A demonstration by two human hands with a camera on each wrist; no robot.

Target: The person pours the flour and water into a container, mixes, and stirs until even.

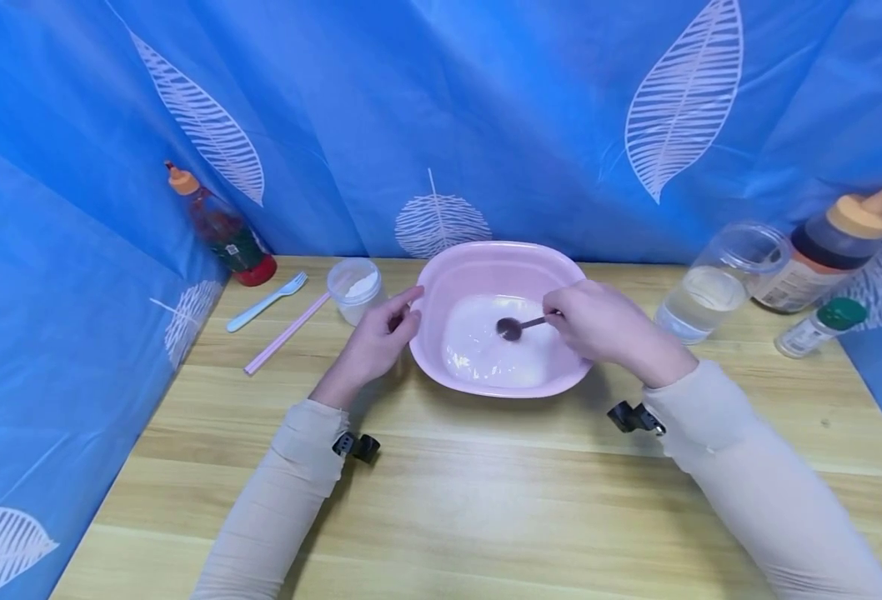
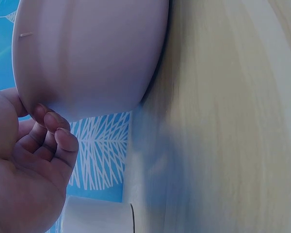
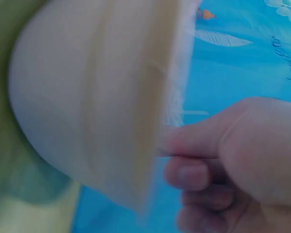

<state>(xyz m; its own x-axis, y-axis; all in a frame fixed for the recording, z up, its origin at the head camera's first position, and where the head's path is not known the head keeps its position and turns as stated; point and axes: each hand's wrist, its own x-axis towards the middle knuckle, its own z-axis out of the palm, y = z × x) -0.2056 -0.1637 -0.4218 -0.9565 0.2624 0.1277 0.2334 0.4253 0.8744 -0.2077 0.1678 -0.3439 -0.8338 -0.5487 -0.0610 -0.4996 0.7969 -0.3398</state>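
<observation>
A pink plastic basin [image 1: 501, 388] stands on the table with a shiny whitish liquid in its bottom. At its left side my left hand [image 1: 378, 337] pinches the rim between thumb and fingers; the left wrist view shows the fingers bent against the outer wall of the basin [image 2: 97, 53]. My right hand [image 1: 606, 325] is over the basin's right rim and grips the handle of a small dark spoon [image 1: 509, 329]. The spoon's bowl is down inside the basin. In the right wrist view the basin wall hides the spoon from the right hand [image 3: 223, 165].
Left of the basin are a tub of white powder [image 1: 356, 292], a pink stick [image 1: 287, 333], a blue fork [image 1: 267, 302] and a red sauce bottle [image 1: 234, 237]. To the right stand a clear cup of liquid [image 1: 699, 292], a dark bottle [image 1: 816, 258] and a green-capped jar [image 1: 816, 329].
</observation>
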